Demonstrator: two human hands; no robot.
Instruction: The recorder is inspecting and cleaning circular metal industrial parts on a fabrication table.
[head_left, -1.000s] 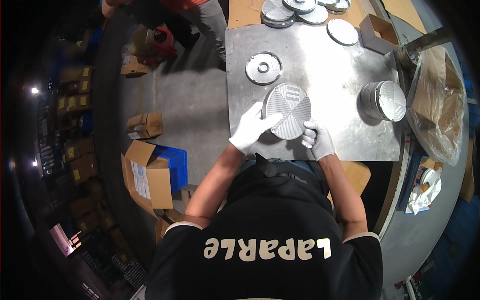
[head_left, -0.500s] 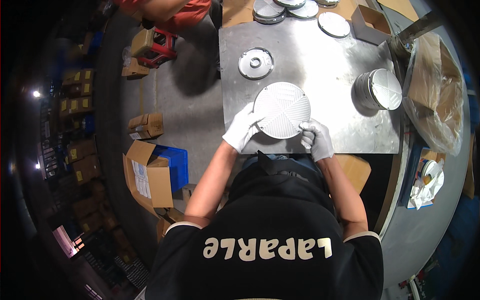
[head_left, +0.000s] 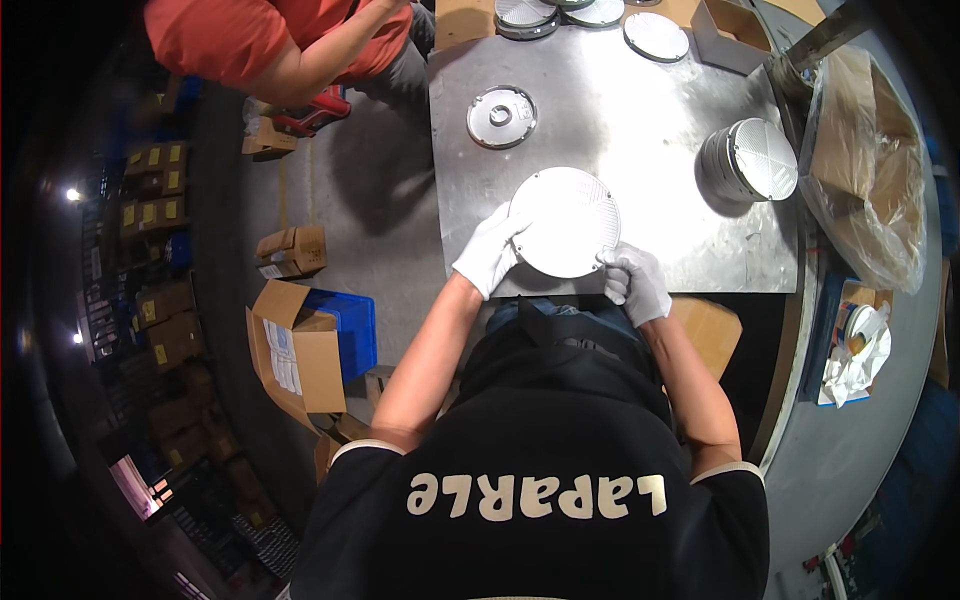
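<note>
Between my two white-gloved hands is a round, ribbed white disc-shaped cover (head_left: 566,222), held above the near edge of the metal table. My left hand (head_left: 489,250) grips its left rim, the thumb lying on the face. At the lower right rim, my right hand (head_left: 636,280) pinches the edge with curled fingers. Beyond the cover lies a round white housing (head_left: 502,117) with a ring at its centre. A stack of similar ribbed discs (head_left: 762,160) stands on the right of the table.
More discs (head_left: 526,12) sit at the table's far edge, with a single disc (head_left: 656,37) beside an open carton (head_left: 732,35). A plastic-lined box (head_left: 862,165) stands at the right. A person in a red shirt (head_left: 290,50) is at the upper left. Cartons and a blue crate (head_left: 345,335) are on the floor.
The cover's tilt has shifted slightly, so its face reflects more light. The person in red has moved further into view at the upper left. Both my hands keep their grip.
</note>
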